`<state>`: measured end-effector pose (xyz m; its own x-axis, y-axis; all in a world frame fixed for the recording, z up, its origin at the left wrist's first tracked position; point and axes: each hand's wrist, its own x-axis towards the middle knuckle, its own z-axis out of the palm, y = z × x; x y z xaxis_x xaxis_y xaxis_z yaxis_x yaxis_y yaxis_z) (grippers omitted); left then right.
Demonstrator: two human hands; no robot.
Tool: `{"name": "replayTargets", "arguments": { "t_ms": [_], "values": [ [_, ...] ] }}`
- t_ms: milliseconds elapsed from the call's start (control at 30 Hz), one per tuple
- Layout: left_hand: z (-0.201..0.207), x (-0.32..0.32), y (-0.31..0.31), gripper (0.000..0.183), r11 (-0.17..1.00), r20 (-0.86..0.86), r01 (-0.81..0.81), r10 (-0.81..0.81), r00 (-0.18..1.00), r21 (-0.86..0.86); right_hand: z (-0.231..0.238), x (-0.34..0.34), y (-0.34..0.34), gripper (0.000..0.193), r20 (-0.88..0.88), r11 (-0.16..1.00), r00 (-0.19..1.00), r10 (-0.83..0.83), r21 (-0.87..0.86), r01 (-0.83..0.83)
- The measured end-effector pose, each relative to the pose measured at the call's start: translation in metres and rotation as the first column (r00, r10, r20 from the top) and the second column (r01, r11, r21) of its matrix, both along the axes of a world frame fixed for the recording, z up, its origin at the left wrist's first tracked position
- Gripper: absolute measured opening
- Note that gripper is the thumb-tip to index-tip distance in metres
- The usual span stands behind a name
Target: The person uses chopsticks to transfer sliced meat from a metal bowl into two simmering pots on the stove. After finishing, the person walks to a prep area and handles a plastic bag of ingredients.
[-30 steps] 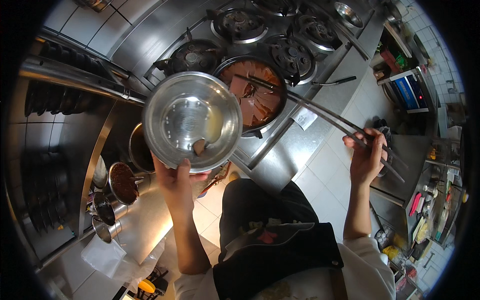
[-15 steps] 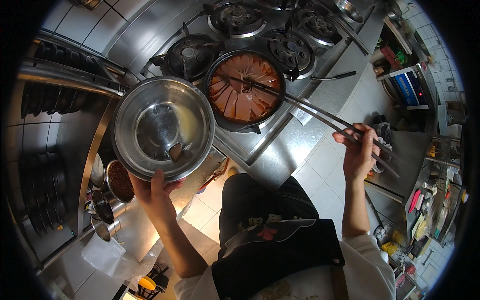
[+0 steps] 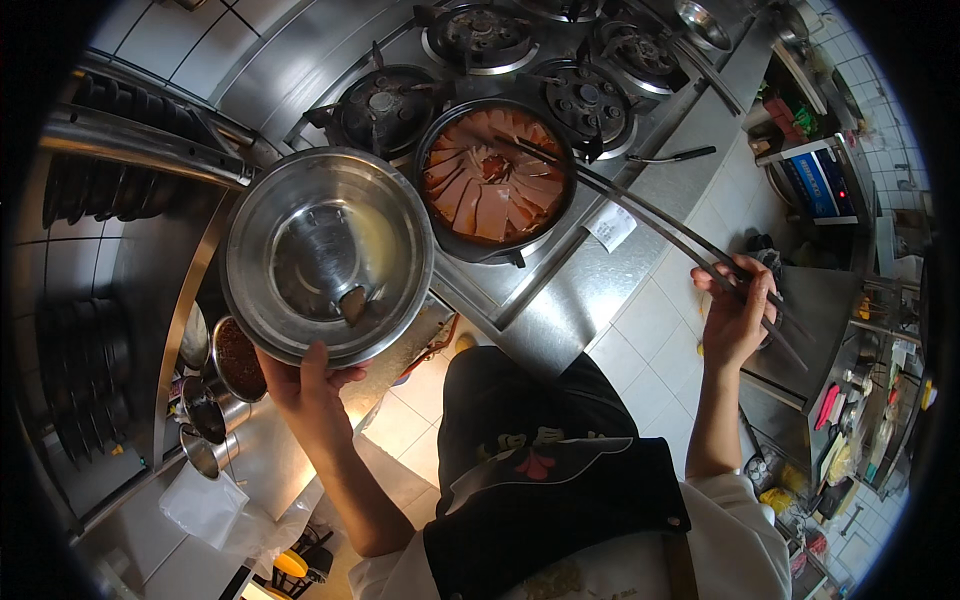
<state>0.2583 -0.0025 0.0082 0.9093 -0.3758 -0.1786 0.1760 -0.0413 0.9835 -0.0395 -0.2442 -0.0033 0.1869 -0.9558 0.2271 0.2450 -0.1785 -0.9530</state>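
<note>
My left hand (image 3: pixel 308 392) grips the near rim of a steel mixing bowl (image 3: pixel 250 270), thumb on top. A little pale liquid and one small dark piece lie inside the bowl. Long dark cooking chopsticks (image 3: pixel 660 228) are pinched in my right hand (image 3: pixel 738 308); their tips reach over a black pot (image 3: pixel 573 190) on the stove. Sliced pinkish meat (image 3: pixel 478 200) is fanned in a ring in the pot, with reddish sauce around it. I cannot tell whether the tips touch the meat.
Several gas burners (image 3: pixel 388 105) surround the pot. Stacked black dishes (image 3: pixel 85 370) fill the left rack, beside a container of dark red sauce (image 3: pixel 238 360). A paper slip (image 3: pixel 611 226) and a thin black-handled tool (image 3: pixel 680 155) lie on the steel edge. A work table (image 3: pixel 820 300) stands right.
My right hand has moved slightly to the right and down. The chopstick tips have shifted from the middle of the meat toward the pot's upper right side. The bowl stays almost still.
</note>
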Motion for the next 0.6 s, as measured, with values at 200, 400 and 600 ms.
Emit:
{"name": "replayTargets", "arguments": {
  "t_ms": [200,400,600],
  "values": [
    [0.001,-0.001,0.0,0.054,1.0,0.003,-0.004,0.004,1.0,0.004,0.005,-0.001,0.005,0.037,0.096,0.997,0.993,0.072,-0.009,-0.072],
    [0.001,-0.002,0.001,0.053,1.0,-0.002,-0.015,0.015,1.0,-0.014,-0.013,0.005,0.003,0.037,-0.038,0.998,0.998,0.043,0.045,-0.041],
    [0.002,-0.005,0.004,0.05,1.0,-0.023,-0.02,0.02,1.0,-0.021,-0.005,-0.009,-0.001,0.037,0.022,1.0,1.0,0.011,-0.006,-0.01]
  ]
}}
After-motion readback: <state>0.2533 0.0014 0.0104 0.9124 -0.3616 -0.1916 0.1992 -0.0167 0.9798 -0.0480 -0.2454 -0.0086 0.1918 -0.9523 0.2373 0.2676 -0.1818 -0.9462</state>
